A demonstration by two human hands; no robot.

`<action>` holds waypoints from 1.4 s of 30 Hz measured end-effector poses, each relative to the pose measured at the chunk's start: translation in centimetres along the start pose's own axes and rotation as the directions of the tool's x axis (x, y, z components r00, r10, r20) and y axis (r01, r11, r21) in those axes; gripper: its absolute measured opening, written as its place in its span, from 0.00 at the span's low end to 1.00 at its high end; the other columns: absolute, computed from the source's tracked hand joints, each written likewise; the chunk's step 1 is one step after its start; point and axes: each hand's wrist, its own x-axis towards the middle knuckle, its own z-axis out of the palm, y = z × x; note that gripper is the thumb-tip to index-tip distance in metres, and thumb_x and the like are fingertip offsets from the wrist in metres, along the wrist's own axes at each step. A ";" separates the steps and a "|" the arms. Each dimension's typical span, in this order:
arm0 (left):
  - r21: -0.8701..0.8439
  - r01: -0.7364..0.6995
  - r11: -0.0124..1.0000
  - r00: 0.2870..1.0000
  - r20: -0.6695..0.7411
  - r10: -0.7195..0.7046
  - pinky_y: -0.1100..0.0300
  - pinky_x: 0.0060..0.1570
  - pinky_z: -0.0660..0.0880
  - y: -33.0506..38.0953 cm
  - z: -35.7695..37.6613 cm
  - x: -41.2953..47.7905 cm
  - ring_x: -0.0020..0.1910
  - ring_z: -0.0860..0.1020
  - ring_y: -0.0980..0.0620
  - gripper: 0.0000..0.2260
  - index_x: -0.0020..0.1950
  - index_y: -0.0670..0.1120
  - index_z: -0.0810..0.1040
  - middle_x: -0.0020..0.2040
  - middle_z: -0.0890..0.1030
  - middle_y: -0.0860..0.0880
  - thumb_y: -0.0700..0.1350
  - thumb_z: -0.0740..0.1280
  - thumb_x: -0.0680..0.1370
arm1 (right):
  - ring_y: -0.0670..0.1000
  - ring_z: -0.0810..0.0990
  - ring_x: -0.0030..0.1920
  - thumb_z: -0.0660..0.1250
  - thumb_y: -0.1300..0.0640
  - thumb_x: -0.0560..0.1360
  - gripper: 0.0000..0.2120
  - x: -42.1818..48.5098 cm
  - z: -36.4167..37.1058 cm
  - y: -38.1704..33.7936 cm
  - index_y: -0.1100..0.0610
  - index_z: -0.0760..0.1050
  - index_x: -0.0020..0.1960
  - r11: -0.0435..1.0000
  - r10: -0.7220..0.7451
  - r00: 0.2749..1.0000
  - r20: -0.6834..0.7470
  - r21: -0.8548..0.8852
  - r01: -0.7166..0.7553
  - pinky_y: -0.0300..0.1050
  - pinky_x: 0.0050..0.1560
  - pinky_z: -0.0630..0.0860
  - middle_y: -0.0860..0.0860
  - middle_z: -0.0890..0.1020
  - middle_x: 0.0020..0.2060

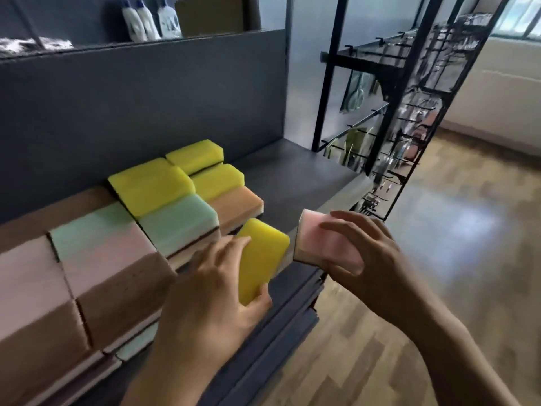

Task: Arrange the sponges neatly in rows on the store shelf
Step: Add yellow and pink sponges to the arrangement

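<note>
In the middle of the frame the left grip [205, 294] is curled round a yellow sponge [263, 253] over the shelf [292, 177] front, the right grip [369, 253] pinches a pink sponge [316, 247] just beside it, so lay each flat, snug against the rows [111, 250] at left, edges lined up.

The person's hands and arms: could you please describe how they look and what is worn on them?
The left hand and right hand are bare, without gloves. The left forearm and right forearm are bare too; no sleeve is in view. No watch or bracelet shows at either wrist. The picture is too soft to rule out a thin ring.
</note>
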 end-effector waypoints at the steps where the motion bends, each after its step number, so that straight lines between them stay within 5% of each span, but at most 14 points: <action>1: 0.014 0.022 1.000 1.000 -0.016 -0.021 0.56 0.48 0.75 0.1 0.0 0.5 0.51 0.81 0.46 0.27 0.61 0.47 0.78 0.56 0.81 0.48 0.56 0.72 0.66 | 0.53 0.71 0.66 0.74 0.45 0.70 0.28 1.2 0.2 0.8 0.47 0.73 0.67 0.999 -0.031 0.999 0.012 0.011 0.031 0.56 0.61 0.75 0.47 0.73 0.68; 4: 0.022 0.081 0.996 0.996 -0.044 -0.080 0.54 0.50 0.77 0.2 -0.3 1.8 0.53 0.80 0.46 0.27 0.63 0.47 0.76 0.58 0.80 0.48 0.59 0.66 0.68 | 0.52 0.71 0.65 0.75 0.46 0.70 0.27 4.5 1.1 2.2 0.47 0.73 0.67 0.993 -0.107 0.993 0.048 0.058 0.104 0.53 0.60 0.75 0.46 0.73 0.68; 9: 0.073 0.173 0.982 0.983 -0.077 -0.168 0.55 0.46 0.78 -0.4 -0.9 3.6 0.52 0.79 0.48 0.29 0.64 0.48 0.75 0.59 0.79 0.50 0.55 0.75 0.65 | 0.51 0.70 0.66 0.69 0.41 0.72 0.26 9.4 2.9 2.4 0.47 0.73 0.68 0.969 -0.231 0.968 0.098 0.116 0.220 0.52 0.58 0.76 0.46 0.73 0.68; 18: 0.087 0.283 0.955 0.958 -0.082 -0.276 0.59 0.48 0.71 -3.3 -1.3 6.3 0.56 0.76 0.51 0.29 0.67 0.50 0.73 0.63 0.76 0.53 0.58 0.66 0.67 | 0.52 0.72 0.64 0.70 0.43 0.72 0.25 15.3 6.3 1.6 0.48 0.74 0.67 0.918 -0.365 0.923 0.120 0.210 0.335 0.50 0.58 0.75 0.44 0.74 0.67; 27: 0.095 0.529 0.843 0.845 -0.151 -0.513 0.59 0.48 0.70 -3.4 -2.5 7.9 0.58 0.73 0.52 0.32 0.71 0.52 0.67 0.67 0.71 0.56 0.63 0.63 0.70 | 0.50 0.71 0.65 0.72 0.44 0.71 0.25 19.4 7.7 1.9 0.48 0.74 0.67 0.847 -0.495 0.853 0.169 0.312 0.430 0.45 0.60 0.73 0.42 0.73 0.67; 30: 0.097 0.549 0.830 0.835 -0.116 -0.538 0.61 0.53 0.70 -2.9 -1.9 8.1 0.61 0.71 0.55 0.32 0.73 0.54 0.62 0.69 0.68 0.58 0.64 0.61 0.71 | 0.49 0.72 0.65 0.72 0.43 0.71 0.26 20.3 8.2 1.6 0.48 0.75 0.67 0.815 -0.544 0.821 0.173 0.339 0.469 0.45 0.59 0.73 0.42 0.74 0.67; 35: 0.121 0.603 0.789 0.795 -0.179 -0.580 0.58 0.51 0.73 -3.3 -1.4 7.7 0.57 0.75 0.51 0.32 0.72 0.51 0.68 0.66 0.74 0.54 0.62 0.62 0.70 | 0.49 0.71 0.66 0.72 0.43 0.71 0.26 21.2 9.1 1.8 0.47 0.75 0.67 0.778 -0.590 0.783 0.196 0.400 0.486 0.45 0.61 0.73 0.43 0.74 0.67; 42: 0.193 0.530 0.826 0.846 -0.181 -0.501 0.45 0.63 0.72 -2.2 -0.7 8.1 0.68 0.71 0.44 0.33 0.72 0.47 0.69 0.72 0.69 0.48 0.59 0.65 0.70 | 0.47 0.70 0.67 0.71 0.41 0.72 0.25 21.4 8.6 2.7 0.46 0.74 0.67 0.765 -0.610 0.765 0.207 0.405 0.501 0.42 0.61 0.72 0.41 0.72 0.68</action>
